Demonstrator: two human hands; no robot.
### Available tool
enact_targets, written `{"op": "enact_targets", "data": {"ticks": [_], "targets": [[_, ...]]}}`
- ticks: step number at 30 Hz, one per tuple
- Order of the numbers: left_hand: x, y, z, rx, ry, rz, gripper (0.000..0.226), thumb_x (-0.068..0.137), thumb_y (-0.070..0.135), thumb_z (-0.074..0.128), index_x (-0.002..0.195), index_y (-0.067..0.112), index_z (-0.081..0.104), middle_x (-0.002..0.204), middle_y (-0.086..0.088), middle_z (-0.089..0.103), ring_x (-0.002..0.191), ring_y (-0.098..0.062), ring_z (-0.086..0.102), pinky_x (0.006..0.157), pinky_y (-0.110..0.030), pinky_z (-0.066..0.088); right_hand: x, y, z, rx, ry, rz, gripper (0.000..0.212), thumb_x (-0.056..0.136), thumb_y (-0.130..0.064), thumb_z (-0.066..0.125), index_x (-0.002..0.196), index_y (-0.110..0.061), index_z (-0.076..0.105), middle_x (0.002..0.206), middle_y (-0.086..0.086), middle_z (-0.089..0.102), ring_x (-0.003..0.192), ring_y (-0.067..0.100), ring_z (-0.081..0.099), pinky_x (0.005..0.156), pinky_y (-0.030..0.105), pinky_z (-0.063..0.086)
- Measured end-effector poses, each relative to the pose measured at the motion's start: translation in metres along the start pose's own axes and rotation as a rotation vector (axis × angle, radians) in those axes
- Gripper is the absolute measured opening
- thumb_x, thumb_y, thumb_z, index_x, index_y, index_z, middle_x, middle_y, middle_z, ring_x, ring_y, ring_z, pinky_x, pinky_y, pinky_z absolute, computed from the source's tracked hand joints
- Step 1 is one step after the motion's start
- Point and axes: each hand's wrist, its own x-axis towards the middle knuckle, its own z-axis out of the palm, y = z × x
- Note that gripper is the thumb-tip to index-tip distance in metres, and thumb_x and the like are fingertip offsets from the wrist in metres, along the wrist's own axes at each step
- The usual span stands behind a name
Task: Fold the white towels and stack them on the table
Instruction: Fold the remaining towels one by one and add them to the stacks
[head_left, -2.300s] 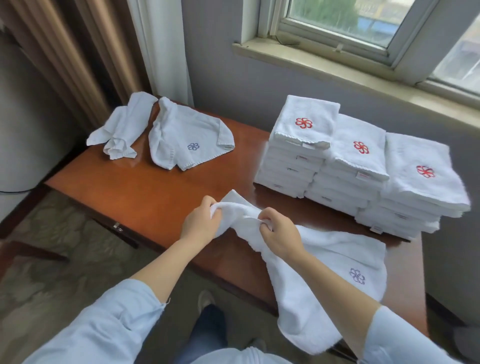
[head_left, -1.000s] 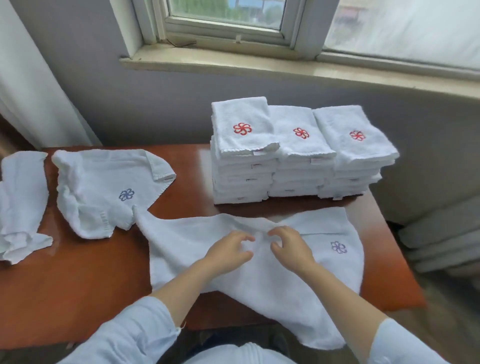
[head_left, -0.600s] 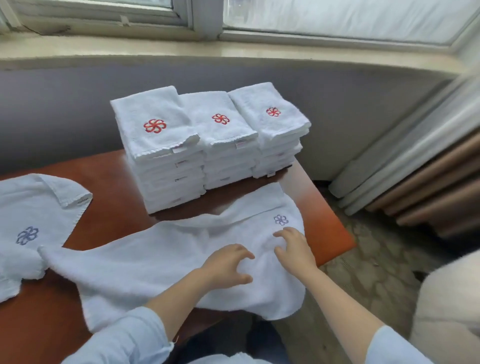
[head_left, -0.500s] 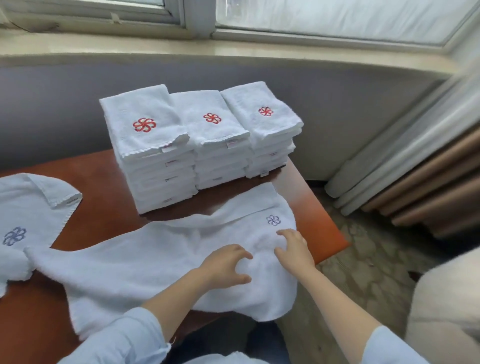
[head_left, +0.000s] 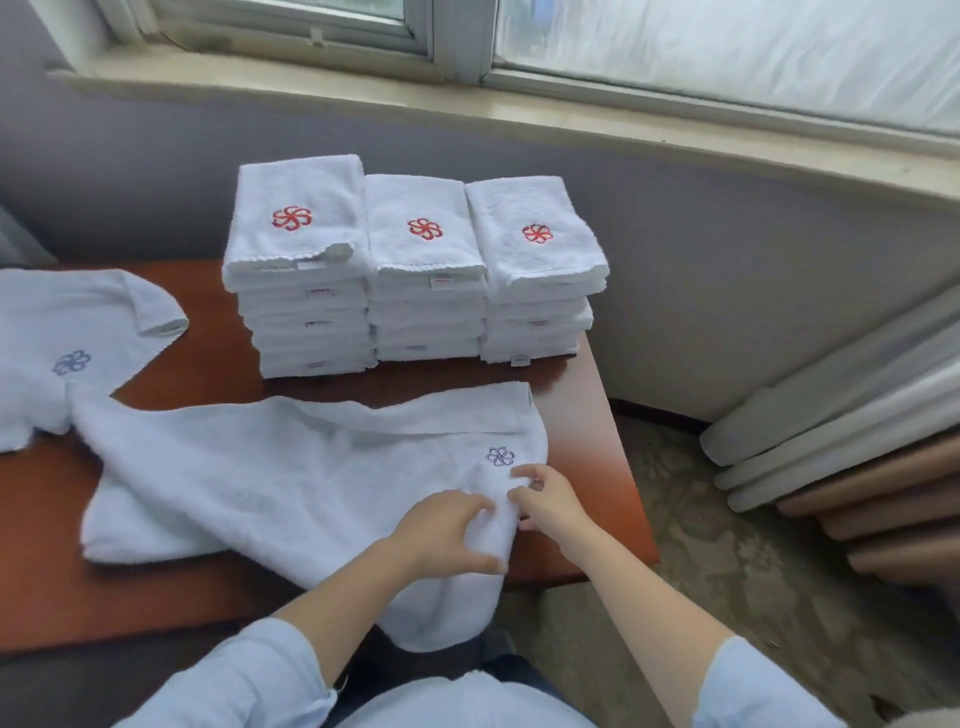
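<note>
Working at the right end of the towel (head_left: 291, 483) now. A couple of seconds back we had it bunched and lifted at the near edge of the table (head_left: 587, 415). Since then it has been laid out long across the tabletop, and both hands have slid rightward to the corner by the blue emblem (head_left: 500, 456). Left hand (head_left: 447, 535) sits on the cloth, fingers curled and thumb below, gathering a ridge of fabric. Right hand (head_left: 545, 499) pinches the same ridge from the other side, just beneath the emblem. Hands nearly touching. The towel lies in front of the three stacks (head_left: 415, 270) of folded ones, its far edge turned over in a narrow strip, its lower right part hanging off the near table edge. Its left end meets a second loose towel (head_left: 67, 343); touching or overlapping, we cannot tell. Our reading: spreading is done, and we are taking hold of this end for the first fold. Both loose towels remain unfolded.
</note>
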Motion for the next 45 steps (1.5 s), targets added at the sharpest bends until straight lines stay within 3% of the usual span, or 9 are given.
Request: {"op": "enact_targets", "data": {"ticks": [4, 10, 15, 20, 23, 28, 32, 38, 45], "targets": [[0.004, 0.022, 0.012, -0.154, 0.168, -0.217, 0.044, 0.088, 0.049, 0.061, 0.124, 0.025, 0.051, 0.105, 0.01, 0.059, 0.084, -0.009, 0.059, 0.063, -0.017, 0.043, 0.005, -0.017, -0.011, -0.029, -0.194, -0.137, 0.033, 0.09, -0.01, 0.058, 0.119, -0.024, 0.063, 0.099, -0.001, 0.064, 0.091, 0.006, 0.066, 0.08, 0.022, 0.054], [0.006, 0.017, -0.021, -0.633, 0.459, -0.388, 0.014, 0.101, 0.031, 0.051, 0.113, 0.024, 0.049, 0.107, 0.006, 0.056, 0.087, -0.002, 0.053, 0.065, -0.018, 0.039, 0.004, -0.028, -0.023, -0.21, -0.365, -0.378, 0.047, 0.08, -0.002, 0.058, 0.118, -0.025, 0.045, 0.124, -0.01, 0.059, 0.123, 0.003, 0.053, 0.083, 0.017, 0.048], [0.015, 0.022, -0.045, -0.792, 0.568, -0.493, 0.023, 0.101, 0.032, 0.047, 0.121, 0.021, 0.045, 0.112, 0.005, 0.051, 0.092, -0.007, 0.052, 0.065, -0.019, 0.038, -0.009, -0.031, -0.017, -0.733, -0.439, -0.63, 0.105, 0.067, -0.042, 0.078, 0.151, -0.044, 0.015, 0.157, -0.022, 0.02, 0.139, 0.003, 0.028, 0.101, 0.025, 0.037], [0.025, 0.034, -0.053, -0.773, 0.564, -0.451, 0.022, 0.103, 0.03, 0.045, 0.12, 0.017, 0.053, 0.115, 0.004, 0.055, 0.099, -0.012, 0.051, 0.076, -0.025, 0.039, -0.011, -0.049, -0.03, -0.666, -0.042, -0.861, 0.042, 0.085, -0.002, 0.056, 0.124, -0.017, 0.066, 0.126, -0.003, 0.065, 0.118, 0.018, 0.057, 0.094, 0.033, 0.048], [0.034, 0.046, -0.05, -0.782, 0.51, -0.355, 0.019, 0.103, 0.025, 0.042, 0.11, 0.022, 0.06, 0.104, 0.011, 0.059, 0.09, -0.002, 0.053, 0.07, -0.018, 0.04, -0.013, -0.068, -0.056, -0.949, -0.082, -1.003, 0.029, 0.086, -0.003, 0.054, 0.107, -0.012, 0.071, 0.104, 0.003, 0.07, 0.102, 0.025, 0.06, 0.084, 0.038, 0.048], [0.053, 0.065, -0.027, -0.641, 0.227, -0.231, 0.025, 0.102, 0.021, 0.046, 0.12, 0.016, 0.062, 0.117, 0.002, 0.067, 0.11, -0.012, 0.059, 0.088, -0.023, 0.046, -0.019, -0.072, -0.078, -1.744, -0.343, -0.369, 0.024, 0.091, -0.007, 0.051, 0.111, -0.015, 0.062, 0.103, 0.004, 0.062, 0.09, 0.025, 0.059, 0.076, 0.033, 0.049], [0.052, 0.058, -0.009, -0.575, 0.193, -0.239, 0.023, 0.101, 0.024, 0.051, 0.121, 0.02, 0.062, 0.127, 0.005, 0.06, 0.118, -0.012, 0.057, 0.099, -0.028, 0.045, -0.014, -0.05, -0.088, -1.593, -0.509, -0.052, 0.068, 0.082, -0.032, 0.076, 0.142, -0.017, 0.049, 0.136, 0.001, 0.055, 0.118, 0.024, 0.057, 0.098, 0.039, 0.051], [0.019, 0.028, -0.009, -0.554, 0.329, -0.278, 0.021, 0.099, 0.022, 0.048, 0.109, 0.035, 0.061, 0.113, 0.015, 0.065, 0.108, -0.004, 0.059, 0.094, -0.031, 0.05, -0.006, -0.039, -0.04, -1.249, -0.313, -0.397, 0.051, 0.095, -0.034, 0.051, 0.146, -0.031, 0.042, 0.147, -0.005, 0.046, 0.13, 0.019, 0.049, 0.101, 0.038, 0.046], [-0.066, -0.031, -0.015, -0.527, 0.684, -0.523, 0.026, 0.096, 0.017, 0.047, 0.091, 0.04, 0.058, 0.098, 0.02, 0.063, 0.094, -0.002, 0.059, 0.081, -0.026, 0.051, -0.01, -0.039, 0.048, -1.119, -0.411, -0.636, 0.052, 0.094, -0.026, 0.049, 0.146, -0.031, 0.042, 0.149, -0.006, 0.042, 0.131, 0.017, 0.046, 0.098, 0.033, 0.043]]}}
